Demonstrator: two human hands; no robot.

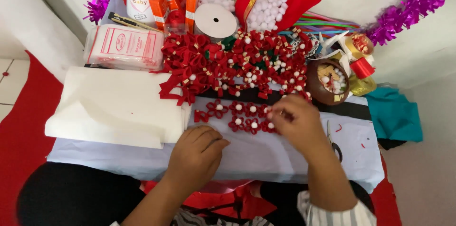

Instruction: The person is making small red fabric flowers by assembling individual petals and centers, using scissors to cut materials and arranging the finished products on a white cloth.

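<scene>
Arranging red felt flowers in rows on the counter: right hand pinches one at the row's end; left hand rests curled, holding nothing visible.

White ribbon spool, purple tinsel, teal cloth, scissors.

White wall behind; red floor mat; low table, pale cloth; even light.

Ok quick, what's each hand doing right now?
Left hand: curled loosely, resting on the table, holding nothing visible.
Right hand: fingertips pinched at a red felt flower.
</scene>
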